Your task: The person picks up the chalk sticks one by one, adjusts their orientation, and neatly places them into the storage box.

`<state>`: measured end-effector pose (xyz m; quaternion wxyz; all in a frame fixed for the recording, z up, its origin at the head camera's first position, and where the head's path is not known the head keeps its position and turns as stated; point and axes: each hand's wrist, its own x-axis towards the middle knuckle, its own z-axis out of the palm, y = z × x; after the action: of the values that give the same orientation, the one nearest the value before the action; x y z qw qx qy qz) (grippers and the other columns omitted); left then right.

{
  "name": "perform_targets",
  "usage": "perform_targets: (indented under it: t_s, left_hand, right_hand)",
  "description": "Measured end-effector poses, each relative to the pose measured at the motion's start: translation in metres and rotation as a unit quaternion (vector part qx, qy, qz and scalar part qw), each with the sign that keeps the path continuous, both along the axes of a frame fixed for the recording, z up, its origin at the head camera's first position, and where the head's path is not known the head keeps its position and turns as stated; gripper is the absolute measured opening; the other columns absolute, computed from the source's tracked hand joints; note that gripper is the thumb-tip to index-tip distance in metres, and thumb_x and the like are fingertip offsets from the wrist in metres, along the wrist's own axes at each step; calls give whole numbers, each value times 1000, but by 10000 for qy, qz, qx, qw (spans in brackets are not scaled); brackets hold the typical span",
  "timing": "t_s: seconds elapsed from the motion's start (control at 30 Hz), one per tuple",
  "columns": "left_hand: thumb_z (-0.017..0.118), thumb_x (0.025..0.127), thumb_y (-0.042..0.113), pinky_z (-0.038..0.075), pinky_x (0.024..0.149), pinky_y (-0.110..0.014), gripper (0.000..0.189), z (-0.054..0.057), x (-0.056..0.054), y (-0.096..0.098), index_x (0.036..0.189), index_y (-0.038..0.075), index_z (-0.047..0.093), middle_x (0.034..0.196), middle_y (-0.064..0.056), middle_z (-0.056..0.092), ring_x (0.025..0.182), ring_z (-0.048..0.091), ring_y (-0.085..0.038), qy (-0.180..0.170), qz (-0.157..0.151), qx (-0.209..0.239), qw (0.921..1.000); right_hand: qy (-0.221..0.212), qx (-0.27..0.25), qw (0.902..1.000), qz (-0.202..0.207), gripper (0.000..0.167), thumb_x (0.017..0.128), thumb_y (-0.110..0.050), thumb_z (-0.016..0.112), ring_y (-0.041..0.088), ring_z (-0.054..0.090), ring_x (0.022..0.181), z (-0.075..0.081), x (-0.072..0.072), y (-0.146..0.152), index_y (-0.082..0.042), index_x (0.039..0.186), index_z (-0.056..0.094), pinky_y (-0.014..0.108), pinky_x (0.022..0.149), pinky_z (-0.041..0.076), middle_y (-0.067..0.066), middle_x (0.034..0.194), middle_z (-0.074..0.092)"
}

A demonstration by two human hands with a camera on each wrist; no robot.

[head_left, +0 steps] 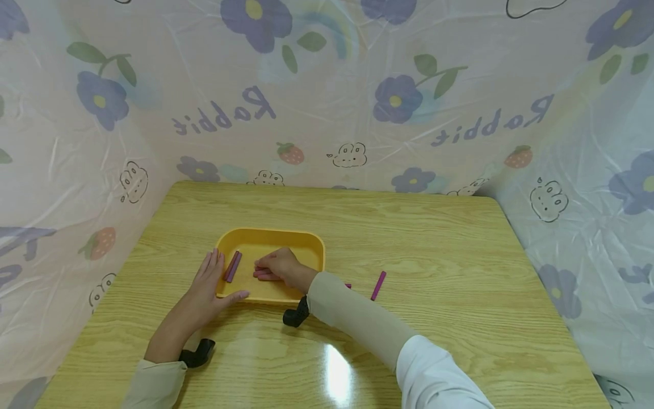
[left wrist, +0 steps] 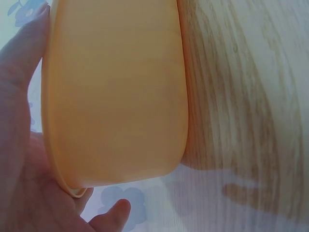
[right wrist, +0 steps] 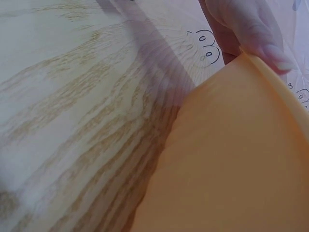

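Head view: my right hand [head_left: 283, 267] pinches a purple stick [head_left: 264, 276] inside the tray [head_left: 271, 235]; my left hand [head_left: 205, 288], fingers straight, touches its nine-o'clock rim.

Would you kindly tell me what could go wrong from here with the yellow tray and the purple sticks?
The right sleeve partly hides one purple stick, so the arm might knock it when pulled back. That arm also crosses the near-right corner of the yellow tray and could nudge it, though the left hand touches its left end. The fully visible purple stick on the table might roll if bumped.
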<state>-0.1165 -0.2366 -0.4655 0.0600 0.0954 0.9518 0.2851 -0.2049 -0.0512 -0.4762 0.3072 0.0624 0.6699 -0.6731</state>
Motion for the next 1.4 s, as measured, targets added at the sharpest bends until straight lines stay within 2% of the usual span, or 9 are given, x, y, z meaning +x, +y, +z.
perform_targets:
  t_s: [0.53,0.73,0.97,1.23,1.4]
  left_hand:
    - [57,80,63,11,105,-60,111,1,2,2,147,0,-4,152,-16,-14,139,-14,-32,-45,-18,28,10000]
    - [57,79,65,11,105,-60,112,0,0,2,147,2,-5,152,-15,-15,139,-14,-32,-56,-23,-25,10000]
    - [58,79,64,12,105,-61,111,0,0,3,147,0,-3,152,-19,-11,139,-13,-33,8,-46,-9,10000]
    - [57,80,64,9,106,-59,112,0,0,2,146,-2,-5,152,-19,-12,138,-17,-30,-42,-46,-17,10000]
    - [56,80,64,9,106,-59,112,-1,-1,0,146,-2,-5,152,-19,-14,138,-15,-33,-33,-48,-46,10000]
  right_hand:
    - [-30,-40,10000,35,18,89,-5,60,25,69,79,-1,1,3,8,97,69,30,68,55,16,84,69]
    - [-242,-265,9993,70,21,91,-8,59,26,68,82,0,-1,5,9,99,67,31,71,55,17,86,69]
    - [-262,-418,9988,58,25,92,-15,59,26,68,83,1,-2,7,9,95,67,32,72,54,18,87,69]
    - [-127,-815,9963,-234,32,93,-16,58,27,68,84,2,-2,7,9,111,62,36,75,54,20,96,67]
    - [40,-1254,9914,-385,36,94,-17,56,25,67,86,14,-2,12,11,117,58,35,78,53,19,98,66]
